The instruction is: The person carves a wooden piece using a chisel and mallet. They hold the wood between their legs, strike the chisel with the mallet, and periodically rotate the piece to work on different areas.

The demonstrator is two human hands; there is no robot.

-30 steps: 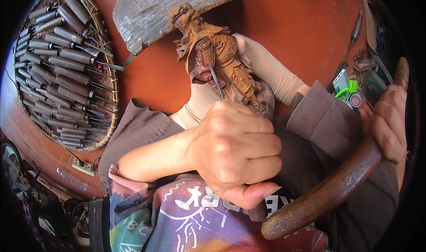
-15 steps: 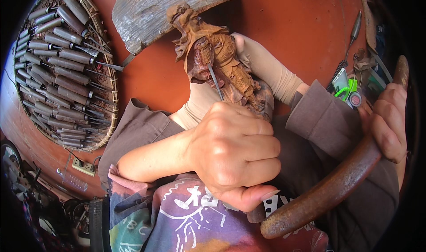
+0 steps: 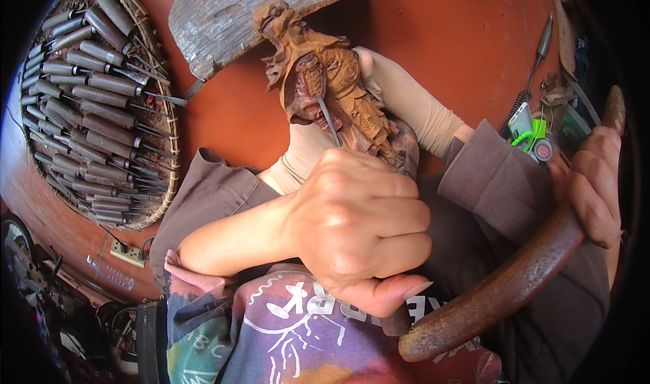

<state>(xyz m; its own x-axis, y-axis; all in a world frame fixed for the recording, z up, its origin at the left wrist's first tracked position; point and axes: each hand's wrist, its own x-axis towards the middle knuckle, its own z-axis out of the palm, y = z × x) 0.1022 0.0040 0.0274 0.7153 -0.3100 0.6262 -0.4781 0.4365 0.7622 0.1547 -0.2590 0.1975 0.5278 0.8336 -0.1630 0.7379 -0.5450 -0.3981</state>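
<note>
Clenching our left hand (image 3: 359, 232) round a chisel (image 3: 329, 121), presumably to steady its tip, we brace the wooden figurine (image 3: 344, 79) with our feet (image 3: 416, 106); our right hand (image 3: 596, 184) grips a curved mallet (image 3: 511, 282).

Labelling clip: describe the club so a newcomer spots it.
Find the printed shirt at bottom centre. From its right side, the club slants up into the right hand. It's thick, brown and curved, unlike the thin, straight chisel in the left hand.
</note>
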